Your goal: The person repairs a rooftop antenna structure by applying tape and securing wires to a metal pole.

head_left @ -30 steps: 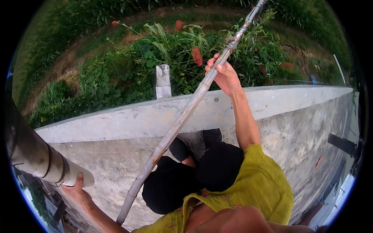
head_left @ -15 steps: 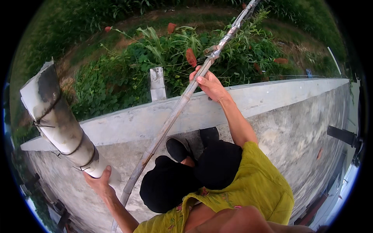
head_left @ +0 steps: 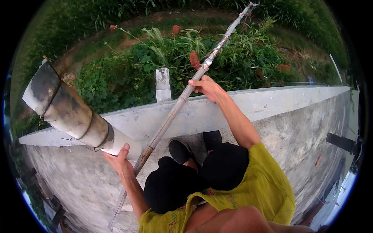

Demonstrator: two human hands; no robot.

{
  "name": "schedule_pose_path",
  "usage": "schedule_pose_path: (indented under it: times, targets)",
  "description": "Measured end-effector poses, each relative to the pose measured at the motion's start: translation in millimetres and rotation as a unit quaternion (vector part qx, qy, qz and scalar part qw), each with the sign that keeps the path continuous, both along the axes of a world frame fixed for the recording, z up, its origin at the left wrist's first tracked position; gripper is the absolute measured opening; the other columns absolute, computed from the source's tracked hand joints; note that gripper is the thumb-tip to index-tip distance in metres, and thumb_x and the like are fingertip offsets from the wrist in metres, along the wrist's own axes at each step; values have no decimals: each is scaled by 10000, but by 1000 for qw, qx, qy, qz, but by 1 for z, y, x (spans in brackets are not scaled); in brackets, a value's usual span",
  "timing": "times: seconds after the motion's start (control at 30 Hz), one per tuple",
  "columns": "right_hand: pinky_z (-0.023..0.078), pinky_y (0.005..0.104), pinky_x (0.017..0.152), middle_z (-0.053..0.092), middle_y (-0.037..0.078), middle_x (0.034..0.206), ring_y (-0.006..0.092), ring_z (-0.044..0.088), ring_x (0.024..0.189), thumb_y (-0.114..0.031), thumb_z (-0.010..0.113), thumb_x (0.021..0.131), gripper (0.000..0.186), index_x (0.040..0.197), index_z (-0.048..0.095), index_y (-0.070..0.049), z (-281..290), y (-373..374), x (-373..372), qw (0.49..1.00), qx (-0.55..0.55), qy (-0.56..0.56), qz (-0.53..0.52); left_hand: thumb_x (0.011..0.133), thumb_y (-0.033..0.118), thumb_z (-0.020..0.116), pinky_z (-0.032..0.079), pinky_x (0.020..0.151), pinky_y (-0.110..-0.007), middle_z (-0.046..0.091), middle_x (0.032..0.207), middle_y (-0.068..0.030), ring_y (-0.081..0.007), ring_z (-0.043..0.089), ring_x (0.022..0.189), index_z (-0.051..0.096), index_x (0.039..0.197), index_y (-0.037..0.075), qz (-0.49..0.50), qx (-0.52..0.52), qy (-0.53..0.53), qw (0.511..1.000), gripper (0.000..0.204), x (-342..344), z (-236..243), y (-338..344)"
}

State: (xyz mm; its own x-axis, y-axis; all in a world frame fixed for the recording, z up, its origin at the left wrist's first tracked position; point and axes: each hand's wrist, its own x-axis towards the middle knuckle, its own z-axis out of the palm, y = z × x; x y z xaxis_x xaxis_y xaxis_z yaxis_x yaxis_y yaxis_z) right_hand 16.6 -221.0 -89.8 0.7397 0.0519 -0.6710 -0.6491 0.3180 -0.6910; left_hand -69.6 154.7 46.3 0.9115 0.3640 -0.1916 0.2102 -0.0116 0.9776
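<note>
Stained white pipe (head_left: 72,114) at left, tilted, 3 dark wires (head_left: 53,98) round it; left hand (head_left: 119,158) grasping its near end. Bamboo pole (head_left: 175,112) slanting from near left to far right, across pale ledge (head_left: 268,104). Right hand (head_left: 210,90) clasping pole by ledge's far edge, green plants (head_left: 116,79) beyond.

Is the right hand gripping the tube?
No, the right hand grips the pole, while the left hand holds the tube.
</note>
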Motion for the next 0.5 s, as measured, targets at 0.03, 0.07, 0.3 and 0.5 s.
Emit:
schedule_pose_path:
  times: [0.03,0.07,0.3,0.5]
  targets:
    - [482,287,670,614,69,865,142,544,710,-229,784,845,329,951,549,-24,1,-2,1,1000,-13,12,7,634,153,818,425,947,-349,569,1159,-105,-209,546,1042,487,1274,-35,3,1,4,1000,744,-1,-1,0]
    - [490,286,657,619,70,850,142,552,698,-232,783,845,323,946,557,-24,3,-3,2,999,-27,24,15,630,155,824,426,945,-349,571,1153,-104,-208,547,1035,490,1272,-34,1,7,4,1000,748,-2,-2,-3]
    - [550,284,657,654,78,859,148,628,745,-249,778,842,306,949,592,-32,14,7,11,996,-70,54,7,602,191,856,440,923,-354,588,1120,-97,-210,559,1010,513,1252,-29,-51,73,15,996,767,4,1,-4]
    - [537,294,705,651,26,910,116,623,776,-317,795,819,384,1028,570,-84,15,6,9,995,-66,78,21,566,200,850,460,913,-353,616,1115,-116,-233,587,1001,517,1257,-12,-106,176,66,976,796,16,7,-9]
